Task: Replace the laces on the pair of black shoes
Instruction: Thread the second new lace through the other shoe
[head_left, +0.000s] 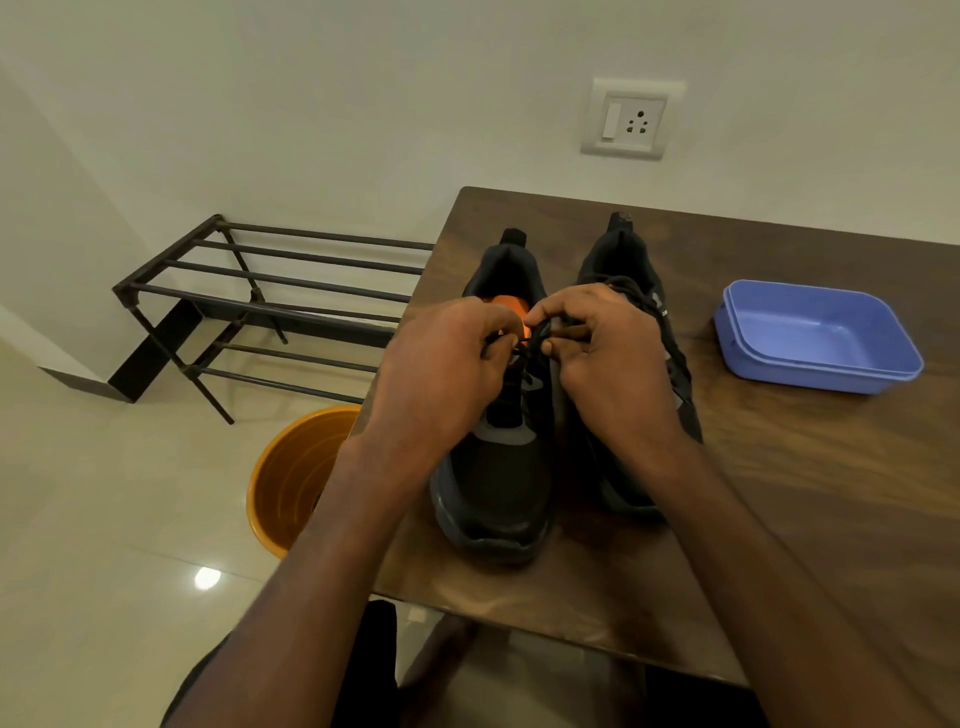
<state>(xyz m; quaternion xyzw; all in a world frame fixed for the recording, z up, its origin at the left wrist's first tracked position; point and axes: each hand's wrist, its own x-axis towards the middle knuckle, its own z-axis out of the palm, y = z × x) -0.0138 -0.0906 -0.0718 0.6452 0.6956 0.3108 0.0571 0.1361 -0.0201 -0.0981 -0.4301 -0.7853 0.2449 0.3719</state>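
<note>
Hands (441, 374) (608, 358) pinch lace (535, 338) over left shoe (498, 483), mid-table (779, 493).

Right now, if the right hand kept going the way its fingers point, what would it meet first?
The right hand points left, toward the left hand. It would probably meet that hand's fingertips, across the black lace both pinch above the left shoe. Depth is unclear.
</note>
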